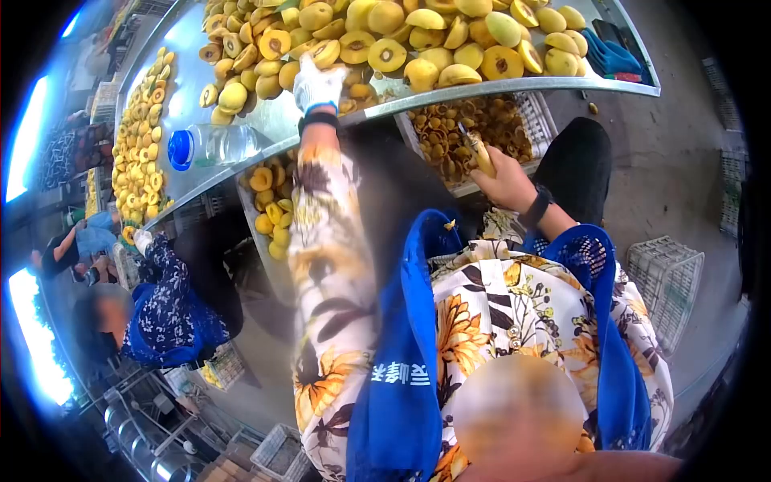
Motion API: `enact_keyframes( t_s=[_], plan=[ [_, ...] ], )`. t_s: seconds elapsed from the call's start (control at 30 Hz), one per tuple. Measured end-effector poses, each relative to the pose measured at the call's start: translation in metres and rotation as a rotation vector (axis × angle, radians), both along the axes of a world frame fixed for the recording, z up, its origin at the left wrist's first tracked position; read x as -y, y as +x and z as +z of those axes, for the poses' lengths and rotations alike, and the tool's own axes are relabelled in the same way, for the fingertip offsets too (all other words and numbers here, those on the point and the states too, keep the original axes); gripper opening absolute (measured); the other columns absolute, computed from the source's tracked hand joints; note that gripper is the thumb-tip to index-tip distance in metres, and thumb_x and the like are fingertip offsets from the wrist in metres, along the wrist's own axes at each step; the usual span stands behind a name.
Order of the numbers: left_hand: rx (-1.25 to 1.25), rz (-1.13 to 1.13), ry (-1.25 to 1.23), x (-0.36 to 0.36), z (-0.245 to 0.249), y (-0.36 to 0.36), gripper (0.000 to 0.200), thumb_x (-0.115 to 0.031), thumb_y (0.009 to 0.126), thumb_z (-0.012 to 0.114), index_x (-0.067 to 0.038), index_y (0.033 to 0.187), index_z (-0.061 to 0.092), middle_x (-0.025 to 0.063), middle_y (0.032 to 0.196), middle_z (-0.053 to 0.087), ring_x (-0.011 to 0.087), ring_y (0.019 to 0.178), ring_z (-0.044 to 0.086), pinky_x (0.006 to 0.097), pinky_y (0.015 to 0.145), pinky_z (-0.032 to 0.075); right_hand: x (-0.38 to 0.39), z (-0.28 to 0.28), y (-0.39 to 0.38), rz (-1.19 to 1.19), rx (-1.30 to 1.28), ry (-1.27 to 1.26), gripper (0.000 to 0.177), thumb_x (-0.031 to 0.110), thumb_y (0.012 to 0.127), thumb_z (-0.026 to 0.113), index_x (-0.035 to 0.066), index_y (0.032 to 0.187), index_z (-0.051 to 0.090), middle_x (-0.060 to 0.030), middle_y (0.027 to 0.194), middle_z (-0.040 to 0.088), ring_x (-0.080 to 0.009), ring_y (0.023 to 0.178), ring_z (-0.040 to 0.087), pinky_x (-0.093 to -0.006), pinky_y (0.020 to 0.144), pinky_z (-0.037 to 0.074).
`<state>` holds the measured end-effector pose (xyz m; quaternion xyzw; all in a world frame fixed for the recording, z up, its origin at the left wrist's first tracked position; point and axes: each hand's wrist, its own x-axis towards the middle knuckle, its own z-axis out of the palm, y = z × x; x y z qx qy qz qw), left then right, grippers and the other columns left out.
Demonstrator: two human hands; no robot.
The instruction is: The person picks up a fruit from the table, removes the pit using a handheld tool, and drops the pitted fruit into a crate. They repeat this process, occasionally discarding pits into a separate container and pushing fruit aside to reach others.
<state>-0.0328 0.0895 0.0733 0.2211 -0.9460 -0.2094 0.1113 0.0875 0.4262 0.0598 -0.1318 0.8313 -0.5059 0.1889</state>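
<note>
My left hand [318,87], in a white glove, reaches onto the metal table at the near edge of the fruit pile. Its fingers are closed around a halved yellow fruit [324,54], its cut face showing; motion blurs the glove slightly. Bare, my right hand [507,183] grips a small tool by its yellowish handle [481,156], the metal tip pointing up and left over a crate [546,119] of cut brown-orange pieces. Whole and halved yellow fruits [385,55] cover much of the table [385,106].
On the table's left lie a water bottle [217,146] with a blue cap and more halved fruits [138,153]. Below its edge, a container holds yellow fruits [277,210]. A co-worker in blue [173,321] sits at left. An empty crate [665,281] stands at right.
</note>
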Motion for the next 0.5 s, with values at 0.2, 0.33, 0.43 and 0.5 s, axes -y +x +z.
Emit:
enact_keyframes(
  t_s=[0.2, 0.33, 0.43, 0.5],
  plan=[
    [-0.124, -0.387, 0.511, -0.078, 0.058, 0.093, 0.092, -0.012, 0.062, 0.080, 0.004, 0.135, 0.027, 0.0188, 0.126, 0.047, 0.0230, 0.111, 0.051, 0.0316, 0.092, 0.044, 0.038, 0.049, -0.038, -0.005, 0.195, -0.464, 0.046, 0.020, 0.085, 0.060, -0.001, 0.121, 0.041, -0.0047, 0.072, 0.059, -0.0069, 0.042, 0.048, -0.0198, 0.037, 0.037],
    [-0.101, -0.577, 0.380, -0.133, 0.094, 0.131, 0.094, -0.009, 0.062, 0.079, -0.004, 0.138, 0.025, 0.0158, 0.130, 0.044, 0.0240, 0.116, 0.048, 0.0328, 0.093, 0.044, 0.040, 0.061, -0.046, 0.084, 0.379, -0.656, 0.049, 0.031, 0.088, 0.057, 0.000, 0.121, 0.040, -0.0029, 0.077, 0.056, -0.0053, 0.040, 0.042, -0.0188, 0.036, 0.034],
    [-0.508, -0.422, 1.253, -0.162, 0.093, 0.139, 0.091, -0.009, 0.064, 0.078, -0.008, 0.139, 0.026, 0.0145, 0.132, 0.043, 0.0242, 0.119, 0.045, 0.0355, 0.094, 0.044, 0.045, 0.071, -0.036, 0.024, 0.609, -0.921, 0.044, 0.031, 0.088, 0.059, 0.004, 0.119, 0.043, -0.0014, 0.077, 0.054, -0.0048, 0.040, 0.041, -0.0184, 0.036, 0.033],
    [-0.533, -0.297, 1.395, -0.163, 0.074, 0.129, 0.061, -0.027, 0.089, 0.056, -0.006, 0.138, 0.028, 0.0150, 0.132, 0.040, 0.0268, 0.116, 0.047, 0.0360, 0.091, 0.047, 0.048, 0.075, -0.030, -0.042, 0.606, -0.922, 0.042, 0.030, 0.087, 0.060, 0.006, 0.118, 0.045, -0.0003, 0.075, 0.053, -0.0046, 0.040, 0.040, -0.0184, 0.035, 0.032]
  ],
)
